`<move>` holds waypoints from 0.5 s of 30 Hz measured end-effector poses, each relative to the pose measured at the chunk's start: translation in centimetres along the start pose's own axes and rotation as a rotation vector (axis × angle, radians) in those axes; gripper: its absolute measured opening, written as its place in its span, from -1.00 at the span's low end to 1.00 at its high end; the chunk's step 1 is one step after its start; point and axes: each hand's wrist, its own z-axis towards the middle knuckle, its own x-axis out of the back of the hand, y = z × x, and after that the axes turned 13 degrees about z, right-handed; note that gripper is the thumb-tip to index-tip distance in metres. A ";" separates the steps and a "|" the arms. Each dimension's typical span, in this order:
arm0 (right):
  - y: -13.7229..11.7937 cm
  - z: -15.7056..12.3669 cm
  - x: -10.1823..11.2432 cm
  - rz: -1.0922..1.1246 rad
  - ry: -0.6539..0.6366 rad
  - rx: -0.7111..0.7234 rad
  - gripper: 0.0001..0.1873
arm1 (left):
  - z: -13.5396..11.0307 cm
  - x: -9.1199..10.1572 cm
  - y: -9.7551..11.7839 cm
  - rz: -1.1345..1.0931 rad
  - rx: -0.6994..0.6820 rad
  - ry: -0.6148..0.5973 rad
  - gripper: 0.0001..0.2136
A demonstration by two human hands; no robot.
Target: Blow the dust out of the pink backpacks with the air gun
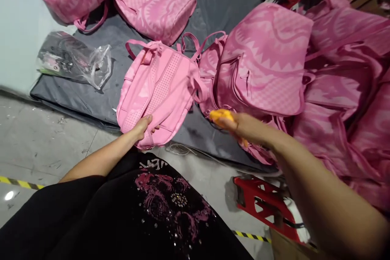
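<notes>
A small pink backpack (166, 85) lies with its padded back panel and shoulder straps facing up. My left hand (144, 127) is closed on its lower end, thumb on top of a strap and fingers curled around it. To the right, my right hand (245, 126) is closed around a bright yellow-orange thing (222, 117), blurred, its kind unclear. That hand is apart from the small backpack and close to the lower edge of a larger pink patterned backpack (268, 61). Part of the yellow-orange thing is hidden by my fingers.
Pink backpacks (158, 4) lie at the far side, and a heap of pink bags (332, 93) fills the right. A clear plastic bag (73, 59) with dark contents rests on the grey cloth (88, 99). Below the edge stands a red stool (265, 207).
</notes>
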 end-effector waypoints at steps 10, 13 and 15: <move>0.9 0.4 -4.7 -0.199 0.282 0.080 -0.47 | -2.4 -4.4 2.4 1.030 -0.444 0.242 -0.40; 2.0 -1.5 -10.3 -0.186 0.151 0.031 -0.50 | -2.8 -0.5 1.6 0.631 -0.531 0.372 -0.51; 2.3 -2.4 -14.8 -0.111 0.113 -0.034 -0.51 | -2.9 3.0 0.8 0.115 -0.411 0.475 -0.71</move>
